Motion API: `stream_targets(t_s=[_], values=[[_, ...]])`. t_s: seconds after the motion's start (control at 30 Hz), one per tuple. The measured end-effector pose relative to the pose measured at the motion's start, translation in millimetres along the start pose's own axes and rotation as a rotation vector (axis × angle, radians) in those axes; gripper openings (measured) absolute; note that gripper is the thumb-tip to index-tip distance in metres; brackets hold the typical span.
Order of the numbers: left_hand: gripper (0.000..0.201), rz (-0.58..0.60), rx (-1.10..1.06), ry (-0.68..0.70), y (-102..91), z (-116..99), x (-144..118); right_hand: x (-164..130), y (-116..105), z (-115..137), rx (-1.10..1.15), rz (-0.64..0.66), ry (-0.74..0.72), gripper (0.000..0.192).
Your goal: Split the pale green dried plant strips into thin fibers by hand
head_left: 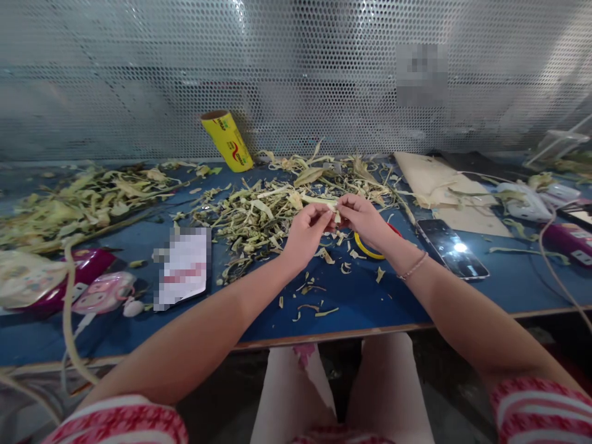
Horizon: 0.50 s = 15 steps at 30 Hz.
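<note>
My left hand [311,229] and my right hand [358,217] meet above the blue table, fingers pinched on one pale green plant stalk [319,200]. A small leafy scrap of it hangs between my fingertips. Right behind my hands spreads a heap of cut stalks and dried leaves [250,216]. Loose peelings [319,308] are scattered on the table in front of them. Under my right wrist a yellow ring-shaped thing [365,248] shows in part, with a red edge beside it; my forearm hides the rest.
At the left lie more leaves [87,197], a pink case [104,293] and a blurred white card [185,268]. A yellow tube [229,142] leans against the perforated metal wall [296,80]. To the right are a phone [451,250], cardboard [439,179] and cables.
</note>
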<state>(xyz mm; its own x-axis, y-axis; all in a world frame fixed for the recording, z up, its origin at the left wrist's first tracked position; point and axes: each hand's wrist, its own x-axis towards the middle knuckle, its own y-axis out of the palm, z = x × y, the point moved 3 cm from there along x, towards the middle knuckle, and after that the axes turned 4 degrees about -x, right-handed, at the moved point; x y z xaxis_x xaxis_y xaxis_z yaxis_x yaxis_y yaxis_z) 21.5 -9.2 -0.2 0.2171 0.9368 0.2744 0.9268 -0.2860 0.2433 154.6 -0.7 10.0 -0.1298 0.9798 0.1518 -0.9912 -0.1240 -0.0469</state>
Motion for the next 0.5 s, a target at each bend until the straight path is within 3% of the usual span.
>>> stream_targets(t_s=[0.3,0.5], values=[[0.024,0.053,0.004,-0.031,-3.4,3.9,4.5,-0.7,-2.0,4.3,-0.129,-0.025,-0.067,0.026],[0.024,-0.055,-0.016,-0.045,-7.9,5.5,8.6,-1.6,-3.6,6.1,0.059,-0.032,0.018,0.027]])
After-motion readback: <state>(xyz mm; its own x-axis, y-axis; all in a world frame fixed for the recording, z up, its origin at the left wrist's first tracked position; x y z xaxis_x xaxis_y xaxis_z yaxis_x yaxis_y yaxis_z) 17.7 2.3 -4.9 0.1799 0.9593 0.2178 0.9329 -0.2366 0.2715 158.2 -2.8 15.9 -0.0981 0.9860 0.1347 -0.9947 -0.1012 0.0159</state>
